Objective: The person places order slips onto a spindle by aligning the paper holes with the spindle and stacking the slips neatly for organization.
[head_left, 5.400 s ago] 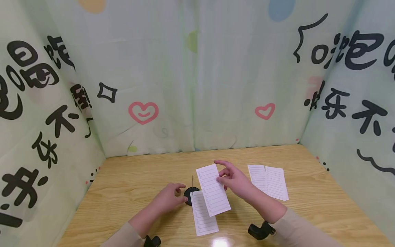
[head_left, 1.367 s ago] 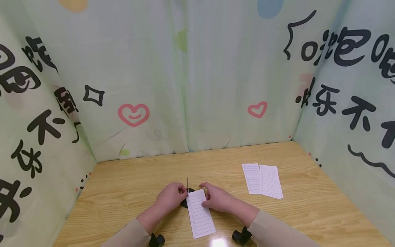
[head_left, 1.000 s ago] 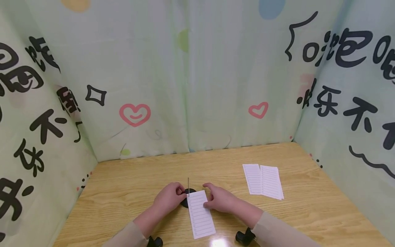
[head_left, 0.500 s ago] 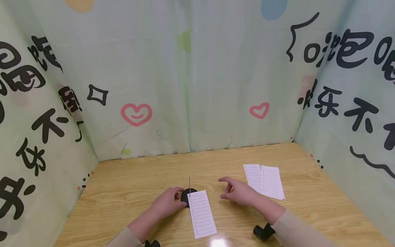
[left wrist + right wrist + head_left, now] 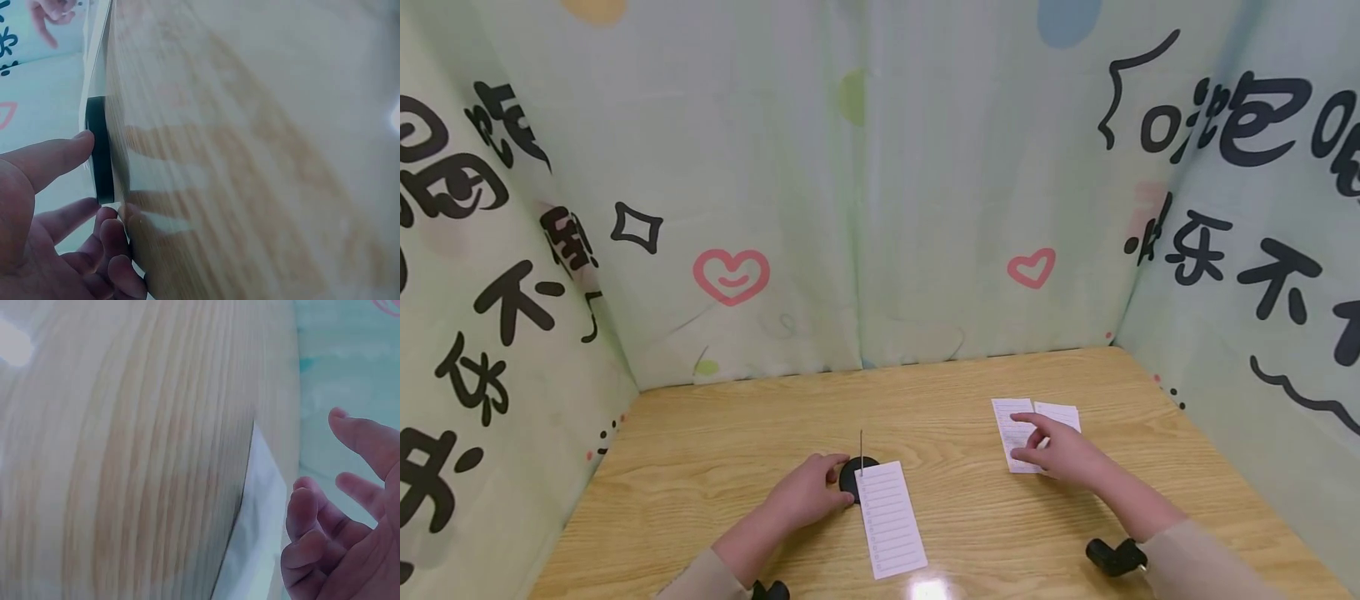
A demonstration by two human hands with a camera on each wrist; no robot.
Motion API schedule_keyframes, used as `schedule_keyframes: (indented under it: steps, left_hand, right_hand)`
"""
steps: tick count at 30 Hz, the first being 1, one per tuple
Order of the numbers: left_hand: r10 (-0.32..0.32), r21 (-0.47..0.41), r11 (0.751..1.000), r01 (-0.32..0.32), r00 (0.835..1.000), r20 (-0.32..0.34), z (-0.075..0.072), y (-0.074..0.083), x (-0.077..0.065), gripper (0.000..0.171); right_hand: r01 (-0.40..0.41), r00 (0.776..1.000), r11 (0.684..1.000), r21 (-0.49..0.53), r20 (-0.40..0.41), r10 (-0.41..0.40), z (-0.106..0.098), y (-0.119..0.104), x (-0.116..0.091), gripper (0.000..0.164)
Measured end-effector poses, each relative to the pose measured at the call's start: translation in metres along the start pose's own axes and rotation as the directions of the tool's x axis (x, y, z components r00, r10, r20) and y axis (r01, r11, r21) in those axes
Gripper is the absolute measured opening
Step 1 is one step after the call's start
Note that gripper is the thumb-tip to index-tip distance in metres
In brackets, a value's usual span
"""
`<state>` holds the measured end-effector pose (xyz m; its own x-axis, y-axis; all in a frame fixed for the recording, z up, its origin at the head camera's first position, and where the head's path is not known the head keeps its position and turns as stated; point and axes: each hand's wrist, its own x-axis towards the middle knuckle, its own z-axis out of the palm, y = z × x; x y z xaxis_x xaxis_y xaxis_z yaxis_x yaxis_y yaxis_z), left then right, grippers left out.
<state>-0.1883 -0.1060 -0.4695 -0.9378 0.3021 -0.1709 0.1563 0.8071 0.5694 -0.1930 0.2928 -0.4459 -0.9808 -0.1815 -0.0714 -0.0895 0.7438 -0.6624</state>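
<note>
My left hand (image 5: 801, 492) holds the round black base of a receipt spike (image 5: 853, 472) by its edge. Thumb and forefinger sit against opposite sides of that base (image 5: 100, 150) in the left wrist view. A lined checklist sheet (image 5: 891, 521) lies over the base's right part, its top left corner at the upright needle (image 5: 861, 446). My right hand (image 5: 1063, 454) hovers over two side-by-side stacks of similar sheets, the left stack (image 5: 1006, 421) and the right stack (image 5: 1062, 412), partly covering both. Its fingers are loosely bent and hold nothing, above white paper (image 5: 253, 512) in the right wrist view.
The wooden table (image 5: 737, 425) is bordered by a printed curtain (image 5: 805, 333) at the back and on both sides. Black wrist cameras hang under both sleeves, the right camera (image 5: 1116, 557) close over the tabletop. Light glares at the front edge.
The right hand first brings a sheet to the spike, lets go of it there, then moves right to the stacks. The left hand shifts from the sheet's corner back to the base's edge.
</note>
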Motion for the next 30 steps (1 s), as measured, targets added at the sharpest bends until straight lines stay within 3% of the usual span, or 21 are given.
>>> schedule_keyframes:
  steps: [9, 25, 30]
  left_hand:
    - [-0.024, -0.014, 1.000, 0.024, 1.000, 0.007, -0.003, 0.001, -0.002, 0.061]
    - [-0.006, -0.010, 1.000, 0.006, 1.000, 0.023, -0.005, 0.000, 0.001, 0.058]
    - [-0.006, -0.016, 1.000, 0.006, 0.999, 0.031, -0.004, 0.000, 0.001, 0.059]
  right_hand:
    - [-0.099, 0.995, 0.993, -0.060, -0.013, 0.099, -0.033, 0.024, -0.007, 0.071]
    - [-0.140, 0.990, 0.975, -0.175, -0.029, 0.137, -0.048, 0.051, 0.010, 0.068]
    - [-0.177, 0.984, 0.972, -0.153, -0.023, 0.175, -0.052, 0.059, 0.016, 0.067]
